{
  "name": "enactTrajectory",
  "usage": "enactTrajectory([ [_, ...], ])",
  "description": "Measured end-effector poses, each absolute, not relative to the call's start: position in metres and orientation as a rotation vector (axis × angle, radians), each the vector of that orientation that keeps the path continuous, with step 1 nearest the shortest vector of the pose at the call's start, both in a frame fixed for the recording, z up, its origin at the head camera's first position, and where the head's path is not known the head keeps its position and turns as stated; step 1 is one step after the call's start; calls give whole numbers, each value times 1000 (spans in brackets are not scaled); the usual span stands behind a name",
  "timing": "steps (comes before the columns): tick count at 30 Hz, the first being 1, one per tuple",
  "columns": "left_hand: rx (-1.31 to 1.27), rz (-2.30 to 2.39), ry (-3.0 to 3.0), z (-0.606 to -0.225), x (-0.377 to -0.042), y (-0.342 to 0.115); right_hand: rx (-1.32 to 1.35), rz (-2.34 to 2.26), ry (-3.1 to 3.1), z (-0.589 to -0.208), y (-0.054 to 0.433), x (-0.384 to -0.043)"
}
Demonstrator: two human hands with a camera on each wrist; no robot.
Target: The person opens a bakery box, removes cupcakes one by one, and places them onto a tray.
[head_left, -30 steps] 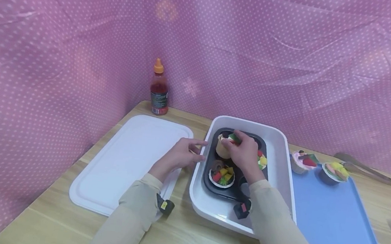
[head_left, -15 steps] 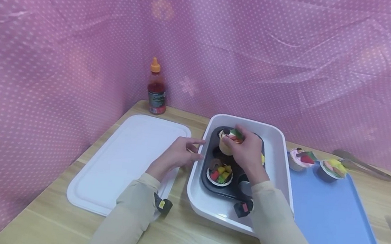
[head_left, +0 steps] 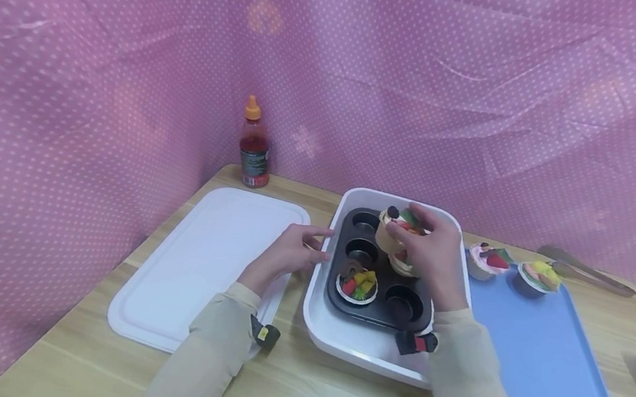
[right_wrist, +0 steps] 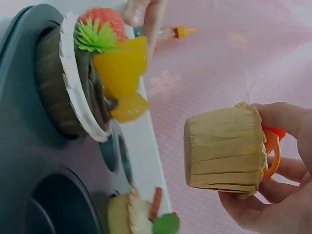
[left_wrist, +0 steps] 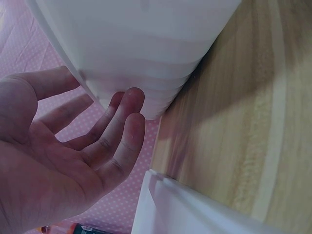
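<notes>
My right hand (head_left: 434, 253) holds a tan-wrapped toy cupcake (head_left: 386, 237) above the dark muffin tin (head_left: 378, 315); its thumb and fingers grip the topping end in the right wrist view, where the wrapper (right_wrist: 222, 151) faces sideways. The tin lies in a white bin (head_left: 350, 339). A fruit-topped chocolate cupcake (head_left: 356, 287) sits in the tin's front left cup. Another cupcake (head_left: 400, 267) sits partly behind the held one. My left hand (head_left: 289, 250) is at the bin's left side, fingers spread and loosely bent, with fingertips touching the rim in the left wrist view.
Right of the bin lies a blue tray (head_left: 540, 358) with a pink cupcake (head_left: 485, 265) and a yellow-topped cupcake (head_left: 539, 278) at its back edge. Tongs (head_left: 589, 272) lie behind it. A white cutting board (head_left: 206, 264) and a sauce bottle (head_left: 255, 153) are on the left.
My right hand has raised the tan cupcake out of the tin's left side and carried it to the right, uncovering the two left cups behind the chocolate cupcake. The left hand stays put.
</notes>
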State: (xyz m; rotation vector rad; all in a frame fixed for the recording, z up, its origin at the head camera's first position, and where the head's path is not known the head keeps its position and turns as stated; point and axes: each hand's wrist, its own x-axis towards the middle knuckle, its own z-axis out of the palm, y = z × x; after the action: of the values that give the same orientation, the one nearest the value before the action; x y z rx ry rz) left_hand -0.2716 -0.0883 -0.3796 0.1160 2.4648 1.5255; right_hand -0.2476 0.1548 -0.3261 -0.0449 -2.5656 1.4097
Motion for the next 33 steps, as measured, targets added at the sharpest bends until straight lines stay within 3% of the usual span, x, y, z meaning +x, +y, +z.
enactTrajectory([
  [33, 179, 1563, 2463, -383, -273, -90, -93, 1220, -2434, -293, 202, -209],
])
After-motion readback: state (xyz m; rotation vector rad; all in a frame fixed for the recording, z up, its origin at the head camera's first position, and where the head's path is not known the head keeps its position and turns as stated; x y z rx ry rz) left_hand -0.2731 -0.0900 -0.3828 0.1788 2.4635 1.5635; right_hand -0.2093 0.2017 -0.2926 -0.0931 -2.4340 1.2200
